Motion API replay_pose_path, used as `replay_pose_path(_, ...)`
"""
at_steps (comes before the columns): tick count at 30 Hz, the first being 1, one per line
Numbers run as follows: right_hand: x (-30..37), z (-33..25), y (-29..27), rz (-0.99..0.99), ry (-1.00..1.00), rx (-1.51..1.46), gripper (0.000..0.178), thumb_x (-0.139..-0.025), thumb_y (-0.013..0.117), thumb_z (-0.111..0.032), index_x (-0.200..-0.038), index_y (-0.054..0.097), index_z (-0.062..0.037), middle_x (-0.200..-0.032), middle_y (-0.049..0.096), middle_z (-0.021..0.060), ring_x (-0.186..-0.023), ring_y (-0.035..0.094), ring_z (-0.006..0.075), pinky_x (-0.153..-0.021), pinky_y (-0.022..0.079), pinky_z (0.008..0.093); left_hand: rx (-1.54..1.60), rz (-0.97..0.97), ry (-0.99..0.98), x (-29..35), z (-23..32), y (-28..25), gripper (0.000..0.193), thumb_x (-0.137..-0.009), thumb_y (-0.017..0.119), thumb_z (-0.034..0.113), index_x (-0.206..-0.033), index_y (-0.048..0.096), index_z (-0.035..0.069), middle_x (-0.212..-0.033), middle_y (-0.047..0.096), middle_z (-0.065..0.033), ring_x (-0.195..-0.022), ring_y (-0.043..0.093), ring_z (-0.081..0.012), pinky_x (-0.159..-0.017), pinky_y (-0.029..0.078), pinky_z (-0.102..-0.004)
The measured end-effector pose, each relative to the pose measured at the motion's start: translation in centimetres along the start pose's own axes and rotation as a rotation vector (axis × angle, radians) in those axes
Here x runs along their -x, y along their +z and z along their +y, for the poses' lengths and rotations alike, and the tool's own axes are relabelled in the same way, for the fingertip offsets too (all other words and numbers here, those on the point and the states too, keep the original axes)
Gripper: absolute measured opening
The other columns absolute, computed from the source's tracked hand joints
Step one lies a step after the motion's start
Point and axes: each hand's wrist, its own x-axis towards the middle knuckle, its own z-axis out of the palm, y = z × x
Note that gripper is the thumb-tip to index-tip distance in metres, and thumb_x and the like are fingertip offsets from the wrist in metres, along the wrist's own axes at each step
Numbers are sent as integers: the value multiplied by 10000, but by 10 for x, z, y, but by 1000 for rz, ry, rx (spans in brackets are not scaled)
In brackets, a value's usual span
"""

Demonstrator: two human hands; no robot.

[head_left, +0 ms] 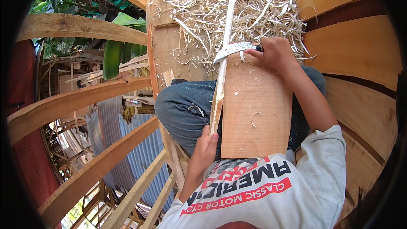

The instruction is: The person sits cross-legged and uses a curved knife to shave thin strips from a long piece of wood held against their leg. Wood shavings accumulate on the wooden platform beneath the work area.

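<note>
My left hand is closed around the near end of a long pale wooden strip, which runs away from me along the left edge of a flat board. In my right hand is the dark handle of a knife, its thumb lying along it. The curved knife blade crosses over the strip about two thirds of the way up. The strip's near part looks browner and rougher than its pale far part. The smooth wooden board lies across my lap, with a few thin curls on it.
A thick heap of wood shavings covers the plank floor ahead. Wooden rails stand along the left, with corrugated metal sheets and green leaves beyond. Wide wooden boards form a wall on the right.
</note>
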Motion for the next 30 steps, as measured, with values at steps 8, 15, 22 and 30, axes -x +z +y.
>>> replay_pose_path(8, -44, 17, 13, 67, 57, 94, 707, -787, 548, -697, -610, 578, -13, -554, 578, 160, -533, 609, 321, -533, 498, 416, 40, 9, -34, -2, 0, -2, 424, -997, 376, 384, -1030, 437, -34, -694, 511, -221, -622, 516, -290, -634, 424, -389)
replay_pose_path(15, -66, 15, 30, 65, 88, 137, 794, -763, 451, -797, -591, 579, -33, -525, 573, 117, -499, 616, 266, -504, 509, 389, 94, 24, -32, -5, 9, -2, 372, -1007, 372, 336, -1029, 438, -30, -691, 505, -240, -613, 507, -326, -632, 418, -399)
replay_pose_path(22, -81, 21, 46, 148, 61, 72, 821, -766, 409, -821, -551, 550, -42, -491, 546, 114, -460, 596, 254, -463, 488, 394, 107, 51, -21, -5, 6, -1, 356, -1013, 373, 325, -993, 437, -24, -659, 464, -207, -594, 430, -244, -605, 401, -373)
replay_pose_path(30, -109, 18, 26, -22, 256, 71, 906, -764, 324, -853, -647, 620, -5, -648, 629, 187, -648, 664, 323, -559, 523, 432, 137, 62, -6, -5, 2, 1, 345, -1013, 375, 315, -990, 438, -24, -680, 478, -190, -625, 431, -202, -610, 405, -363)
